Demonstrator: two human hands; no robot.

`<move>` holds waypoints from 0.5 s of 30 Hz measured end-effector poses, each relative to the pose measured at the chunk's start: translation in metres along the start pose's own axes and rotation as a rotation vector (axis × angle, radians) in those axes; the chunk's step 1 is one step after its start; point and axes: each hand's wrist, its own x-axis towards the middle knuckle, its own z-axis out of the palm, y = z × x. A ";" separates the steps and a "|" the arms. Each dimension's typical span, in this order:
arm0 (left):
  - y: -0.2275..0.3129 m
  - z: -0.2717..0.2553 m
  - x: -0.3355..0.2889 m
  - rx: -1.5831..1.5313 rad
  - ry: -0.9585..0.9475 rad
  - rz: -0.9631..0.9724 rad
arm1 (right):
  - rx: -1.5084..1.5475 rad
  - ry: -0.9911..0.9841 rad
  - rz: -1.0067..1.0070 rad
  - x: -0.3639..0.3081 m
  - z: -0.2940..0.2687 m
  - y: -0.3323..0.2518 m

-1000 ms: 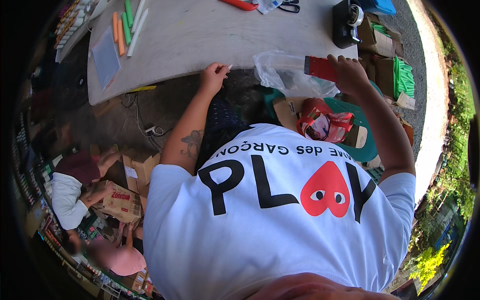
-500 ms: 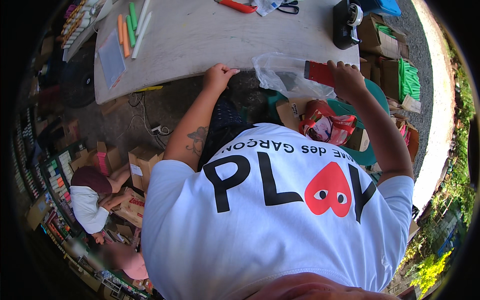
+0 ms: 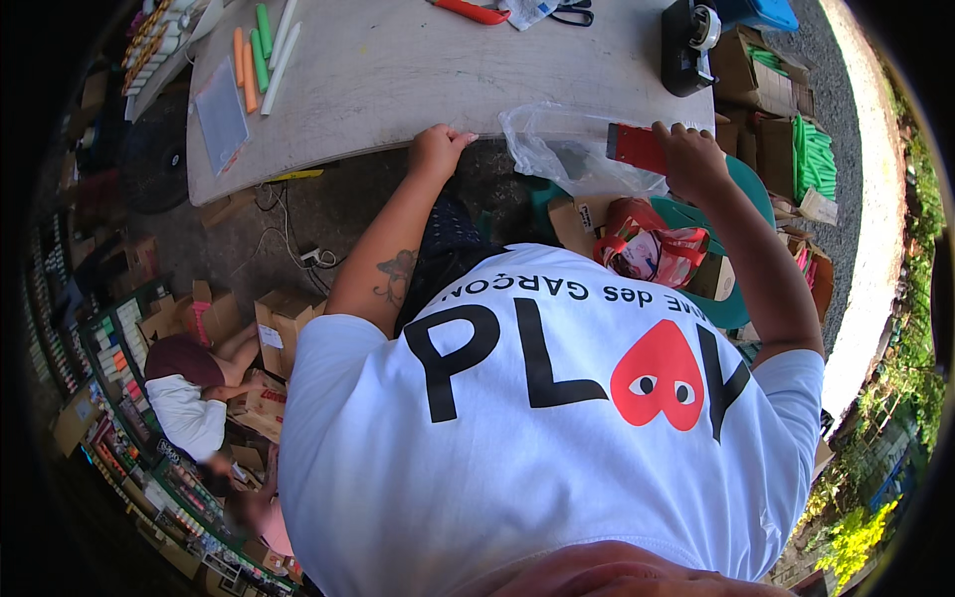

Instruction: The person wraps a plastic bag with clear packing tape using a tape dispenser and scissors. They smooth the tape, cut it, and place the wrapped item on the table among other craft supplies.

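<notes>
My right hand point(image 3: 693, 162) is wrapped round a flat, red rectangular piece point(image 3: 637, 145) with a thin grey edge. It is held just off the near edge of the table, over a clear plastic bag point(image 3: 542, 144) that droops from that edge. At the table's near edge, left of the bag, my left hand point(image 3: 438, 152) is closed in a pinch. Its thumb and fingertips press together, and whatever lies between them is too small to make out.
On the pale table point(image 3: 378, 75) lie orange, green and white candle-like sticks point(image 3: 261, 55), a clear sleeve point(image 3: 221, 114), red-handled tool point(image 3: 473, 12) and black tape dispenser point(image 3: 686, 55). A red bag point(image 3: 637, 234) rests on a green chair point(image 3: 751, 194). Co-workers point(image 3: 184, 398) crouch by boxes at left.
Both my hands stay almost where they were. At lower left, the co-workers have shifted a little among the boxes.
</notes>
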 end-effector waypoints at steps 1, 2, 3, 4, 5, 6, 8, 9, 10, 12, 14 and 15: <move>0.000 0.000 0.000 0.006 0.002 0.000 | -0.007 0.000 -0.004 0.000 0.000 0.000; 0.000 -0.001 0.000 0.012 0.004 0.000 | -0.006 -0.001 -0.006 -0.001 0.000 -0.001; 0.002 -0.002 -0.001 0.018 0.006 0.000 | -0.004 -0.003 -0.006 -0.001 -0.001 -0.001; 0.004 -0.003 -0.001 0.030 0.008 -0.003 | -0.003 -0.004 -0.007 -0.002 -0.001 -0.001; 0.007 -0.004 -0.002 0.042 0.011 -0.006 | -0.001 -0.004 -0.004 -0.002 0.000 -0.001; 0.009 -0.006 -0.003 0.054 0.013 -0.009 | 0.001 -0.003 -0.001 -0.002 0.000 0.000; 0.008 -0.005 -0.002 0.048 0.025 -0.001 | 0.005 0.001 0.002 -0.001 0.001 0.000; 0.008 -0.005 -0.002 0.046 0.031 0.002 | 0.006 0.003 0.001 -0.001 0.002 0.000; 0.008 -0.004 -0.002 0.050 0.028 -0.002 | 0.008 0.006 0.000 0.000 0.002 0.000; 0.008 -0.005 -0.002 0.060 0.022 -0.009 | 0.005 -0.007 0.006 0.000 0.000 -0.001; 0.007 -0.004 -0.001 0.065 0.023 -0.009 | 0.005 -0.011 0.008 0.000 0.001 -0.001; 0.007 -0.004 -0.001 0.068 0.024 -0.010 | 0.006 -0.010 0.008 0.000 0.003 -0.001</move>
